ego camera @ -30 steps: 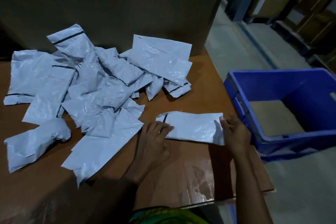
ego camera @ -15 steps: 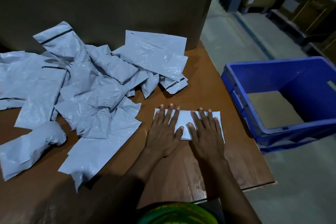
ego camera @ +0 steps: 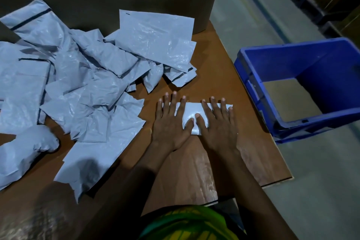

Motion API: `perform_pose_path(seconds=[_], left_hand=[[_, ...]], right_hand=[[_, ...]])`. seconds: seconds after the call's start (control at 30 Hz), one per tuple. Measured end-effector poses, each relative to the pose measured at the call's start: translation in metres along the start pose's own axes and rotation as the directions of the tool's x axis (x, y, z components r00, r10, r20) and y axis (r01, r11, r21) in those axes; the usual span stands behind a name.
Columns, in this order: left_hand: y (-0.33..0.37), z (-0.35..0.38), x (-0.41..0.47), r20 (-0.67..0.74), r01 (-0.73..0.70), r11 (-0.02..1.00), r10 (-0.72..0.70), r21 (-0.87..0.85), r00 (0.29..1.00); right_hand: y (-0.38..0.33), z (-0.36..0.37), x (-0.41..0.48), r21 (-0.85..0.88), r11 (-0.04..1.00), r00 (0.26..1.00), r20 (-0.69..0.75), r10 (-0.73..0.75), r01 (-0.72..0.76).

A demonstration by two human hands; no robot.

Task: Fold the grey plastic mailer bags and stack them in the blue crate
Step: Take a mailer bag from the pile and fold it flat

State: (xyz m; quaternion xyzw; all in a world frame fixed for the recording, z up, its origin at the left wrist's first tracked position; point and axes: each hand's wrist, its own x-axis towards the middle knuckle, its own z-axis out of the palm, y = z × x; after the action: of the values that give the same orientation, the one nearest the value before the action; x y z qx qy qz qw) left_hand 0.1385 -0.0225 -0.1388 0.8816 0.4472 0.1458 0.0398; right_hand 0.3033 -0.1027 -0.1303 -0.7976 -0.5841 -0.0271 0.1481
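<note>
Both hands, left hand [ego camera: 171,122] and right hand [ego camera: 218,124], fingers spread, flatten a folded bag [ego camera: 191,115] near the bench's [ego camera: 253,154] right edge; the springy plastic may unfold once released.

Single head-worn wide-angle view, looking forward and steeply down, close over the brown table [ego camera: 253,154]; no second view.

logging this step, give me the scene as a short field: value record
surface: brown table
left hand: flat, palm down on folded mailer
right hand: flat, palm down on the same mailer
unfolded mailers: loose pile on the table's left side
blue crate: on the floor to the right of the table, no mailers visible inside
step: pressing the fold flat
</note>
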Motion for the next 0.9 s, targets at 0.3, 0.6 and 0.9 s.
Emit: perform_pose_path(seconds=[0.3, 0.6, 0.9], left_hand=[[0.0, 0.003, -0.006, -0.029, 0.018, 0.999, -0.016, 0.05, 0.999], [0.0, -0.002, -0.015, 0.001, 0.038, 0.997, -0.038, 0.074, 0.999], [0.007, -0.019, -0.004, 0.158, 0.061, 0.996, -0.071, 0.067, 0.985]], right_hand=[[-0.003, -0.003, -0.004, 0.009, 0.999, 0.998, 0.04, 0.043, -0.044], [-0.001, -0.008, -0.011, 0.039, 0.997, 0.991, 0.124, 0.057, -0.062], [-0.008, -0.034, 0.007, 0.008, 0.997, 0.923, 0.38, 0.067, -0.076]])
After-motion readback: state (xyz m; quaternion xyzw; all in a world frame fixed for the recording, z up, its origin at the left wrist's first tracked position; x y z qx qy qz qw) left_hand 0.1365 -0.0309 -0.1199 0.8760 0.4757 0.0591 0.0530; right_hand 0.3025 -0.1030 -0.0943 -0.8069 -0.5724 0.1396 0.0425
